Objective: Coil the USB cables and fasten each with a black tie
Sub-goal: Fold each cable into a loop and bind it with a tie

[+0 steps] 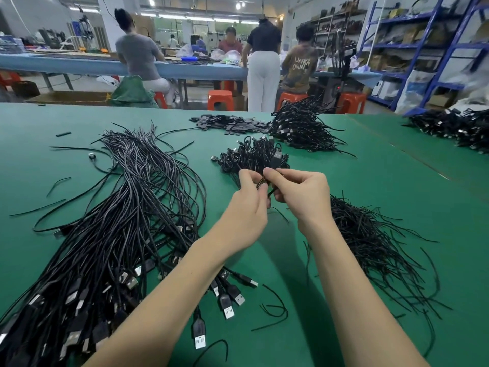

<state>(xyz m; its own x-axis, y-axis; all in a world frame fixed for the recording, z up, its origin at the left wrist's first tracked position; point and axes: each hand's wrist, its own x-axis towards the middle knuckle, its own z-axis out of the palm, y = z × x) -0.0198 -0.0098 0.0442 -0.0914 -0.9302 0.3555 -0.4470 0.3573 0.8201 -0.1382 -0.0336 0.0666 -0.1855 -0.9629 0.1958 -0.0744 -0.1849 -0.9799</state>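
Both hands, left (247, 207) and right (299, 197), pinch a coiled cable (265, 183) just before the finished pile (254, 154), likely twisting its tie tight.

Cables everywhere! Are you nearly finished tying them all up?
Not nearly. A small heap of coiled cables already lies beyond the hands. Right now the left hand and right hand pinch one bundle together, apparently fastening it. A big pile of loose cables still waits on the left, with spare ties on the right.
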